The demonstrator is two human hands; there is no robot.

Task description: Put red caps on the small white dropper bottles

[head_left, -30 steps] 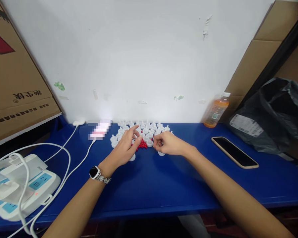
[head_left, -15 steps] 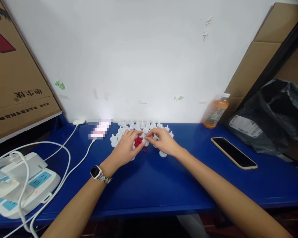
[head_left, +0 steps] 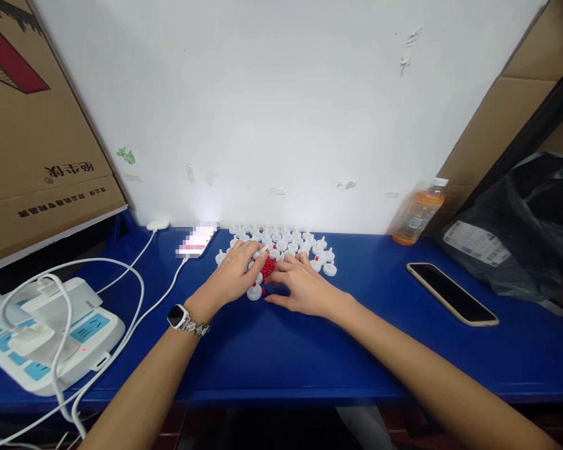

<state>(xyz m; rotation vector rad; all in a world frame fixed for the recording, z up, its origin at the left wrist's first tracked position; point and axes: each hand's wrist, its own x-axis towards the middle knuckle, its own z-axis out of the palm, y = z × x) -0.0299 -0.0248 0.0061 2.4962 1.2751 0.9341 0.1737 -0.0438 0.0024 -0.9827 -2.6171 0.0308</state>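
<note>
My left hand (head_left: pixel 236 273) is closed on a white nozzle cap (head_left: pixel 261 252), pinched between thumb and fingers beside the pile of small red tips (head_left: pixel 269 269). On the pile's right side my right hand (head_left: pixel 304 284) has its thumb and fingers apart. Its thumb lies close to a loose red tip (head_left: pixel 263 292), and its other fingertips are partly hidden at the pile. Just below the left hand a white nozzle cap with a red tip (head_left: pixel 254 292) stands upright on the table. Many more white nozzle caps (head_left: pixel 286 237) spread behind both hands.
The blue table (head_left: pixel 272 356) meets a white wall. At left lie a power strip (head_left: pixel 51 344) with white cables and a charging phone (head_left: pixel 199 240). Toward the right are an orange drink bottle (head_left: pixel 418 212), another phone (head_left: pixel 451 294) and a dark plastic bag (head_left: pixel 511 231).
My right hand has gone from a pinch to parted fingers and moved lower against the red tips. A tipped white cap now shows below my left hand. The camera view has shifted slightly.
</note>
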